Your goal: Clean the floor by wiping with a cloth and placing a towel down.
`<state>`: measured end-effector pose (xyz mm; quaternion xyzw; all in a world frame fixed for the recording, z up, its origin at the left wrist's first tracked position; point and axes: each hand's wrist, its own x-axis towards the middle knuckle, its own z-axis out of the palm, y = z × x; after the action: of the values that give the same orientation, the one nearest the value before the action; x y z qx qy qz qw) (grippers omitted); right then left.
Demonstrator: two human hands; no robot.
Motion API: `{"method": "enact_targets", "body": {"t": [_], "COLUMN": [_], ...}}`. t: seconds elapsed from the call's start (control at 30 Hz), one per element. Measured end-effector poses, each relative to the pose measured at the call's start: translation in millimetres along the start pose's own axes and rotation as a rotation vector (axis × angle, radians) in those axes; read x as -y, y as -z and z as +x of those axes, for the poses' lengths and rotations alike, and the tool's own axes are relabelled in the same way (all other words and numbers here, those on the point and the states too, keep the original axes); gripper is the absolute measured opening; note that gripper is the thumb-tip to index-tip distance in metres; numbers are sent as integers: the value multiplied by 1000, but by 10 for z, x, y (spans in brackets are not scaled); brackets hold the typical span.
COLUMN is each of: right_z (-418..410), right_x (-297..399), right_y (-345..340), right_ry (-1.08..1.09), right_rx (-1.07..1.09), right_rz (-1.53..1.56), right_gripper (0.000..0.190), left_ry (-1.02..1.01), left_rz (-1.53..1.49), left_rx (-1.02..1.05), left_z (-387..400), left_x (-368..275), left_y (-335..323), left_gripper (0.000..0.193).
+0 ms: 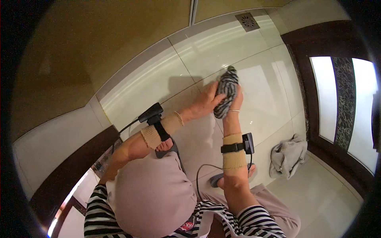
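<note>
A long, bundled black-and-white striped cloth item (pixel 227 89) is held above the tiled floor; whether it is a slipper or a rolled cloth I cannot tell. My left hand (pixel 207 99) grips its left side, the thumb lying across the striped surface. On the opposite side, my right hand (pixel 237 99) holds it from the right and partly beneath, with most of its fingers hidden behind the cloth. A small dark greenish patch shows at the item's far tip. Each forearm wears a beige knit cuff and a strapped black device with a cable.
I crouch on glossy tiles (pixel 256 95), slippers on my feet. A crumpled grey cloth (pixel 288 156) lies on the floor at the right, near a dark-framed door (pixel 320 95) with pale panels. A square metal floor drain (pixel 247 21) sits by the far wall panel (pixel 119 44).
</note>
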<state>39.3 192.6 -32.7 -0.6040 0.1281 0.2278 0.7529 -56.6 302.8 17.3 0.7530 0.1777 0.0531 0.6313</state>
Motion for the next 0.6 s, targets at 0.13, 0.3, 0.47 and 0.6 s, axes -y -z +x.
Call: {"method": "enact_targets", "body": {"t": [0.13,0.3,0.47,0.6], "right_z": [-101,293,243,422], "right_x": [398,645,831,672], "right_y": [41,658,850,1260], "right_ry": [-88,116,51,36], "right_rx": [45,-24,-26,-80], "right_rz": [500,256,351,363], "right_gripper": [35,39,39,32], "left_ry": [0,-6,-59,61], "left_rz": [261,105,32,484], "left_rx": [418,143,-332,-332], "left_z": [-303,-349,19,67], "left_x": [-16,248,391,541], "left_y": [-36,180,830,1150], "left_gripper": [30,23,25,22]}}
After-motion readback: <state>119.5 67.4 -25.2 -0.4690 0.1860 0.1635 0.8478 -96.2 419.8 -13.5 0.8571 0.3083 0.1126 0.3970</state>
